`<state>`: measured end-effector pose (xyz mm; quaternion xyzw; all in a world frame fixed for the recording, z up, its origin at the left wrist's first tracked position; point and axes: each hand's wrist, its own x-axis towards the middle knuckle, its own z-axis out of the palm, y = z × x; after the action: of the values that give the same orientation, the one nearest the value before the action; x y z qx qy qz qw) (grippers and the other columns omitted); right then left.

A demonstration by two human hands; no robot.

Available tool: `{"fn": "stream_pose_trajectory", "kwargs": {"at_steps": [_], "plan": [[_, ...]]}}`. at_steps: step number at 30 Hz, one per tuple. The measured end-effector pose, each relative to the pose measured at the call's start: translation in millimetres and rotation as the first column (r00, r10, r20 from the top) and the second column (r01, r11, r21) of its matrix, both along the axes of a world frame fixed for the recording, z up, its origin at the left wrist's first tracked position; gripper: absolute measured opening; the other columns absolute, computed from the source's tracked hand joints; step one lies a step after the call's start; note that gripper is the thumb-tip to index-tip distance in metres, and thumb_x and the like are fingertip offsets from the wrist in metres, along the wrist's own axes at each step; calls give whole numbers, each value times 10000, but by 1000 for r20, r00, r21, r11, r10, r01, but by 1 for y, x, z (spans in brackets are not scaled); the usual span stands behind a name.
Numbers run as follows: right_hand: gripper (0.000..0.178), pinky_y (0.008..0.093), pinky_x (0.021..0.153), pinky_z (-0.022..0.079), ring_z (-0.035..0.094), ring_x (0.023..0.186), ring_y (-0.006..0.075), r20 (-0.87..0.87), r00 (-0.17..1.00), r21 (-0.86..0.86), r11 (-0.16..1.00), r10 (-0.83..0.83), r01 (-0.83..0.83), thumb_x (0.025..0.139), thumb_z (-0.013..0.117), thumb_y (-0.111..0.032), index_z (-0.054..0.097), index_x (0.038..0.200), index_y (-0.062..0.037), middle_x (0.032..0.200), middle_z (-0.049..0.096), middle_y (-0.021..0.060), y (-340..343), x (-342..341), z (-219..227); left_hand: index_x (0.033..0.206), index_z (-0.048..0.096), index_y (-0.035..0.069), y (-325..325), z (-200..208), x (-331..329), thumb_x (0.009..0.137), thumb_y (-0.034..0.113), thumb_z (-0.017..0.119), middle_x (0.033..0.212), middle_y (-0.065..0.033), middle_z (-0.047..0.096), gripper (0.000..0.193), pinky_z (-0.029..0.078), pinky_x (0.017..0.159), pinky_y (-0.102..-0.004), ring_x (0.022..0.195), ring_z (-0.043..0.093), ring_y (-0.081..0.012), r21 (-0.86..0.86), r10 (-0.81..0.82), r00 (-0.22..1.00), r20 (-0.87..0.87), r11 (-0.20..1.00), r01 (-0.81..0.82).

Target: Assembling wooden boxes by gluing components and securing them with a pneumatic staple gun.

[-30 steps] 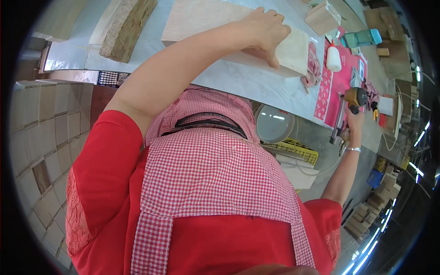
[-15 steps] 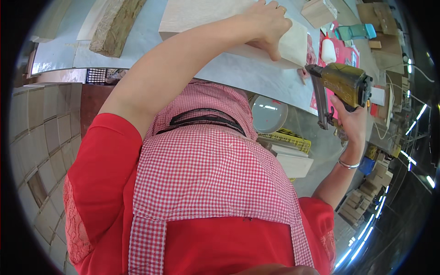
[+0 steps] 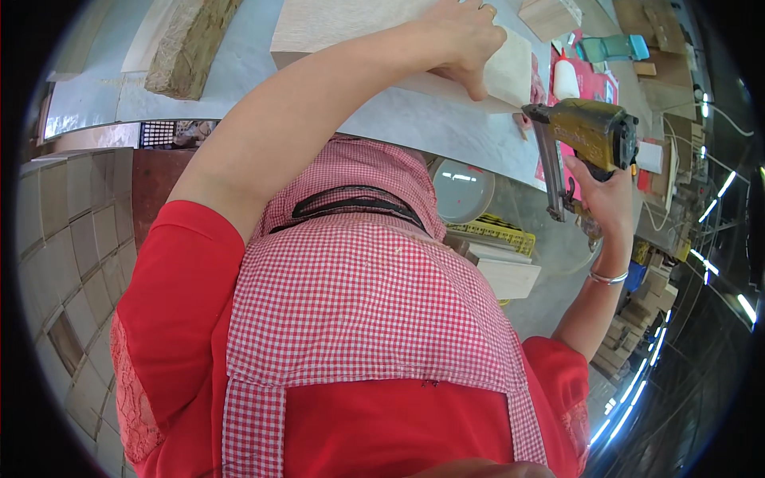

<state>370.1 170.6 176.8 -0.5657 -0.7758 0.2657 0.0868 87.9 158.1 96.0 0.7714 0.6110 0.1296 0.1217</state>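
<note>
A pale wooden box or block (image 3: pixel 343 28) lies on the table at the top of the view. My left hand (image 3: pixel 466 48) grips it toward its right part, thumb down the near side and fingers over the top. Closed around the handle of a yellow-and-black nail gun (image 3: pixel 586 131), my right hand (image 3: pixel 602 191) holds the tool at the box's right end. The gun's nose is right by the near corner; whether it touches the wood I cannot tell. Small pinkish shapes beside that end are too unclear to name.
A rough-sided timber piece (image 3: pixel 191 52) lies on the table (image 3: pixel 446 131) at the left. Past the box are another wooden block (image 3: pixel 550 17), a white bottle (image 3: pixel 566 80) and a teal bottle (image 3: pixel 613 48). Below the table edge stands a round basin (image 3: pixel 462 191). Stacked wood blocks (image 3: pixel 80 227) are at left.
The whole view has shifted slightly left. The nail gun's nose has come a little nearer the box corner, and both hands keep their holds.
</note>
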Motion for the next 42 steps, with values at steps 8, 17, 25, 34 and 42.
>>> {"fn": "stream_pose_trajectory", "kwargs": {"at_steps": [8, 17, 25, 34, 42], "plan": [[355, 297, 775, 516, 661, 847, 140, 224, 962, 107, 978, 155, -182, 815, 791, -128, 658, 1108, 21, 960, 727, 66, -11, -19, 17, 1172, 580, -9, -68, -17, -67, 574, 550, 843, 1200, -265, 571, 859, 408, 982, -559, 1183, 514, -411, 469, 107, 979, -172, 883, -14], [336, 276, 700, 468, 602, 784, 109, -61, 983, 18, 985, 172, -171, 817, 789, -142, 665, 1091, 9, 946, 688, 47, -15, -24, 9, 1075, 591, -8, -97, 38, -87, 585, 514, 819, 1129, -262, 593, 751, 434, 937, -512, 1110, 550, -411, -144, 166, 975, -146, 972, -187], [294, 227, 430, 379, 477, 493, 43, -123, 965, 63, 973, 230, -223, 836, 786, -239, 688, 1005, -19, 713, 614, -15, -12, -19, 4, 1020, 588, -4, -96, 29, -56, 586, 429, 778, 1053, -235, 605, 641, 441, 913, -475, 1054, 569, -390, 9, 240, 960, -143, 970, -241], [302, 236, 430, 374, 465, 463, 50, -45, 985, 31, 986, 166, -164, 837, 786, -266, 691, 968, -11, 675, 603, -13, -12, -15, 4, 1024, 581, -1, -93, 29, -50, 587, 441, 788, 1054, -237, 601, 655, 429, 926, -477, 1061, 561, -391, 66, 227, 965, -128, 973, -220], [291, 229, 428, 363, 464, 469, 43, -70, 949, 175, 941, 307, -291, 831, 796, -243, 693, 988, -21, 683, 607, -22, -12, -18, 4, 1019, 574, -16, -105, 34, -64, 605, 407, 802, 1075, -245, 579, 634, 430, 918, -473, 1060, 549, -403, 26, 158, 986, -46, 987, -156]]}}
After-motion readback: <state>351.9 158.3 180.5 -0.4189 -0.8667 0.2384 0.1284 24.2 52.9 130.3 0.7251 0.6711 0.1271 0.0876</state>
